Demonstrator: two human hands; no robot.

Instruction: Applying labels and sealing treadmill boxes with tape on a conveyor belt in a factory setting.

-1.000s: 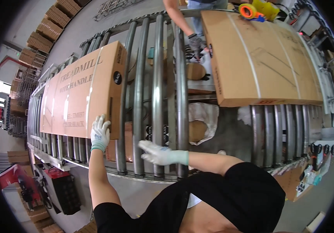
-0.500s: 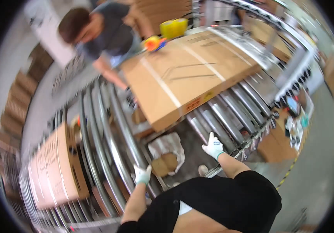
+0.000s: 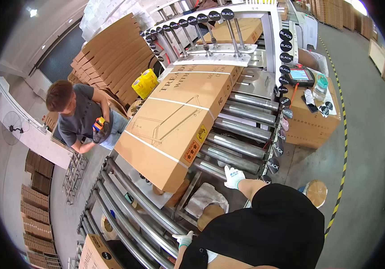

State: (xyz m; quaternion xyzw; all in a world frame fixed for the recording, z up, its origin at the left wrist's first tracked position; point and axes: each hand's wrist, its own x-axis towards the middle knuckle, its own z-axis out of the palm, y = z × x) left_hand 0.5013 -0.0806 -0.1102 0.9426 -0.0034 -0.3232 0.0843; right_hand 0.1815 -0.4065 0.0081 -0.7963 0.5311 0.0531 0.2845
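My right hand (image 3: 234, 177), in a white glove, is at the end of a steel roller (image 3: 210, 169), its fingers stretched out and nothing held. Lower down, my left hand (image 3: 184, 238), gloved alike, lies by the end of a curved roller (image 3: 150, 204) with thumb and fingers apart. I cannot tell whether either one presses on the metal. Beyond them a big flat cardboard carton (image 3: 156, 119), bound with white straps and printed with a line drawing, spans the rollers. Its far end reaches a press-like machine (image 3: 215, 58). Neither hand touches the carton.
Across the line a co-worker (image 3: 87, 112) holds an orange and blue tape dispenser (image 3: 98, 124). Yellow tape rolls (image 3: 144, 84) stand by the carton. Another carton (image 3: 96, 253) is at lower left. A handheld device (image 3: 301, 76) and a jar (image 3: 320, 87) sit on a box at right.
My view has swung, bringing the machine into sight. The co-worker has drawn back from the carton, tape dispenser now at the chest. Both my hands remain near the roller ends, holding nothing.
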